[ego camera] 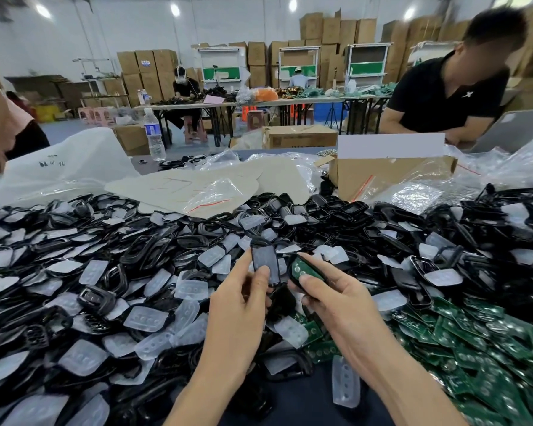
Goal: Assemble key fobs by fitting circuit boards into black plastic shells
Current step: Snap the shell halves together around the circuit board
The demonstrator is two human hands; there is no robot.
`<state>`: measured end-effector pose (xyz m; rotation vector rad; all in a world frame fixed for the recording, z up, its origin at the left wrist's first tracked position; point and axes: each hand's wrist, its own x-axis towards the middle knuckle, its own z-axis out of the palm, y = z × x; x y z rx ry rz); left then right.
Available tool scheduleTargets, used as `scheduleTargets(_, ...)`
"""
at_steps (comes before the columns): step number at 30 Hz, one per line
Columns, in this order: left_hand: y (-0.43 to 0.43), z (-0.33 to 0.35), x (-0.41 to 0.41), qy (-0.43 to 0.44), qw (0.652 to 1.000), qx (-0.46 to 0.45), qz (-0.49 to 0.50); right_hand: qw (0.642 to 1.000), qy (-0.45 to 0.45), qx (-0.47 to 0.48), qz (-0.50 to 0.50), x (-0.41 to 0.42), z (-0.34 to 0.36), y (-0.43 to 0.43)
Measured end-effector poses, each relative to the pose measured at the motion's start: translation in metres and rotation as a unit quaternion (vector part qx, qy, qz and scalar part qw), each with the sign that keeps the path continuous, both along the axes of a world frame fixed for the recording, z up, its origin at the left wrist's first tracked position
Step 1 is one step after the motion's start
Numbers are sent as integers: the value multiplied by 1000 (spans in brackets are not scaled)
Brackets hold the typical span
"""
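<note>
Your left hand (243, 302) pinches a black shell (265, 261) upright, thumb on its near end; a pale pad seems to sit in its frame. Your right hand (339, 299) grips a second shell half with a green circuit board (302, 269) lying in it, thumb pressing the near end. Both pieces are held just beside each other, mid-scene, above the heap.

Risks:
- The board may sit skewed. The view is too blurred to tell whether it is fully seated. Closing the halves over a tilted board could pinch it or leave the seam gaping.
- Thumb pressure on the board's round contacts could smear them.
- If a pinch slips, the piece falls among look-alike parts.

Around:
- Loose shells (154, 250) and translucent pads (145, 318) are heaped left and far.
- Spare boards (480, 333) are piled near right.
- Farther off are clear bags (216, 192), an open cardboard box (382, 176) and a water bottle (154, 133).
- A person in a black shirt (443, 96) leans at far right.

Nothing lies between your hands, and the heap is directly beneath them.
</note>
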<state>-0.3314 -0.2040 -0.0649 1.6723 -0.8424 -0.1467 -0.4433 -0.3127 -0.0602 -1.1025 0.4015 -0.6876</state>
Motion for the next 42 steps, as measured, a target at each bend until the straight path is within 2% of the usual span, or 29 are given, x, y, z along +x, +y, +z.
scheduleTargets(4, 1, 0, 0, 0, 1000, -5, -7, 999, 16, -10, -40, 1, -1, -4)
scheduleTargets(10, 1, -3, 1, -2, 1000, -6, -19, 995, 9, 67, -68, 2, -1, -6)
scheduleTargets(16, 1, -1, 0, -12, 999, -31, -19, 998, 21, 1, -65, 2, -3, -4)
scheduleTargets(21, 0, -3, 3, -123, 992, -9, -1, 988, 88, -122, -27, 1, -11, -5)
scheduleTargets(24, 0, -7, 4, -154, 988, 7, 4, 974, 140, -177, -24, 1, -10, -1)
scheduleTargets(28, 0, -10, 3, -168, 985, 27, 3, 964, 173, -200, -33, 0, -7, 2)
scheduleTargets(42, 3, -5, -5, -186, 981, 54, -1, 957, 175, -227, -37, -2, -11, 1)
